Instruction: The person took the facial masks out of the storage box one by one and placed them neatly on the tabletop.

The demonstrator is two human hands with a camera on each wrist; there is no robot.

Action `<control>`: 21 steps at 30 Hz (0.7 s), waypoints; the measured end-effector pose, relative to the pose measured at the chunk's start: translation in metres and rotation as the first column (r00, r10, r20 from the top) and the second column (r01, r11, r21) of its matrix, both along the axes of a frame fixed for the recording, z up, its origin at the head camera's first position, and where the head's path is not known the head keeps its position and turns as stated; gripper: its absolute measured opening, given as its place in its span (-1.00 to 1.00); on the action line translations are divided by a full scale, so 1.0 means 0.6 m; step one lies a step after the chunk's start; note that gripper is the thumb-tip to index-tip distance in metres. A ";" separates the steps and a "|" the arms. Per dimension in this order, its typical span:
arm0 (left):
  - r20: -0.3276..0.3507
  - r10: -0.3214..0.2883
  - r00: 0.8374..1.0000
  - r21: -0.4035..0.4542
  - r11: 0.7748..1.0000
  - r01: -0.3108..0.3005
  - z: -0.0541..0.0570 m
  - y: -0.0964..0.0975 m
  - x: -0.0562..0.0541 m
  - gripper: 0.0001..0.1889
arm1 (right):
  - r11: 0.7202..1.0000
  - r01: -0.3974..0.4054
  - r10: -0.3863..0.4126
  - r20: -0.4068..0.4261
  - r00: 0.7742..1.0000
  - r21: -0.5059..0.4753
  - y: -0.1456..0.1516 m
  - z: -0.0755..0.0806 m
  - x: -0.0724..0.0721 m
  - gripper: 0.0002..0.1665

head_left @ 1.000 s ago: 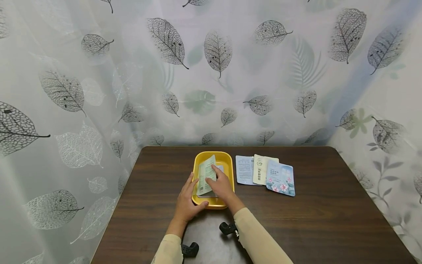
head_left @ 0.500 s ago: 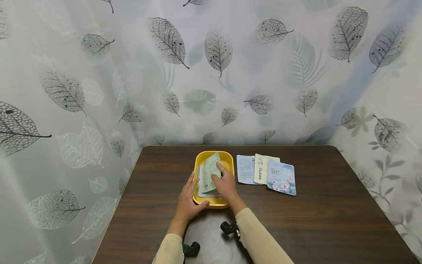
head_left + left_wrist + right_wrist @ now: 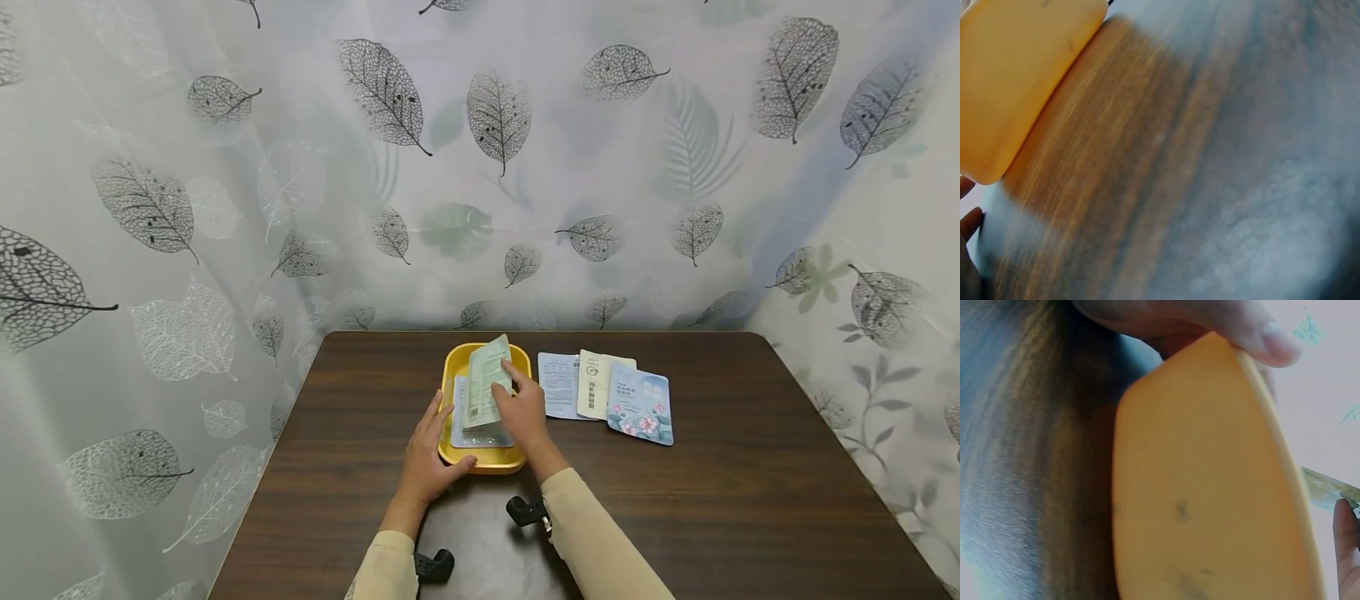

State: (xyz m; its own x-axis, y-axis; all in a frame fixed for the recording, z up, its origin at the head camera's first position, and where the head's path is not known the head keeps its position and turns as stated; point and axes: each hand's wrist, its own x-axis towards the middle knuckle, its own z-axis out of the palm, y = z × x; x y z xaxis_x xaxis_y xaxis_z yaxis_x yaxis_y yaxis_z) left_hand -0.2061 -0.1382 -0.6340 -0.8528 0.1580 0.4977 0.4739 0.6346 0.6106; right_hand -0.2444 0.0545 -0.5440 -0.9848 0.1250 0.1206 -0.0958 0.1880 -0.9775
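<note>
Green packet shifted rightward | right grip pinching it | tray unmoved

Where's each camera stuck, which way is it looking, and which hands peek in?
Head: on the head, looking forward and down at a yellow rectangular plastic tray, left hand and right hand pinching a flat pale green packet.
Left wrist: worn there, facing the tray's outside; fingertips, probably the left hand's, at the left edge.
Right wrist: worn there, facing the tray's outside; left hand up top, some right hand at right.
Both wrist views share tray and brown wooden table.
</note>
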 end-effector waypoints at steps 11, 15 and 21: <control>0.018 0.011 1.000 0.013 1.000 -0.011 0.000 0.001 0.000 -0.04 | 0.998 0.001 -0.005 -0.063 0.998 -0.068 0.025 0.028 -0.010 -0.39; 0.015 0.012 1.000 0.010 1.000 -0.012 -0.001 0.001 0.000 -0.03 | 0.995 -0.008 -0.001 -0.092 0.996 -0.099 0.036 0.037 -0.012 -0.40; 0.011 0.011 1.000 0.012 1.000 -0.011 0.003 0.002 0.001 -0.01 | 0.994 0.017 -0.029 -0.110 0.994 -0.106 0.063 0.049 -0.015 -0.41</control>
